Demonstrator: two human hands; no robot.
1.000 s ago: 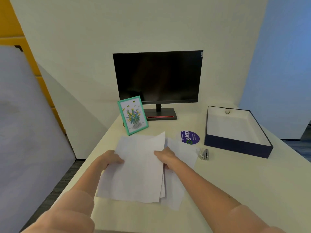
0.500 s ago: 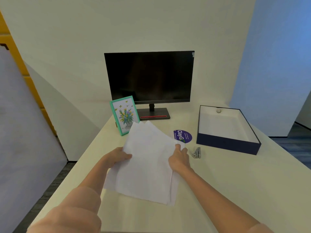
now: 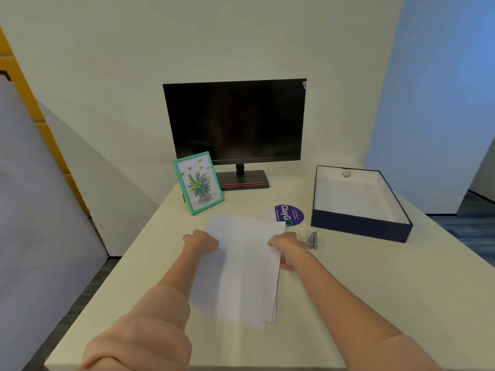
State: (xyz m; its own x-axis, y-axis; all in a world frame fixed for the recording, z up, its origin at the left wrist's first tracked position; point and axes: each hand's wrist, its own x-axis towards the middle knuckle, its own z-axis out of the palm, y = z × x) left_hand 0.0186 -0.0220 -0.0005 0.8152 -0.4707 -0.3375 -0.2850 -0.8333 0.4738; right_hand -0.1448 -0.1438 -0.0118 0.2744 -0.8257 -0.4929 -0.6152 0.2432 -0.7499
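A round purple sticker (image 3: 290, 215) is lying on the worktop (image 3: 348, 277) right of centre, just beyond the far right corner of the sheets of paper (image 3: 241, 269) and left of the dark blue box (image 3: 359, 228). It is carrying the only writing that is reading clearly: the white letters "ClayG", turned sideways so that they are running from far to near. The word is ending at a small green and blue mark by the paper's corner, so whether more letters are following cannot be told, and two finer white lines are running beside it on the right, too small to read.
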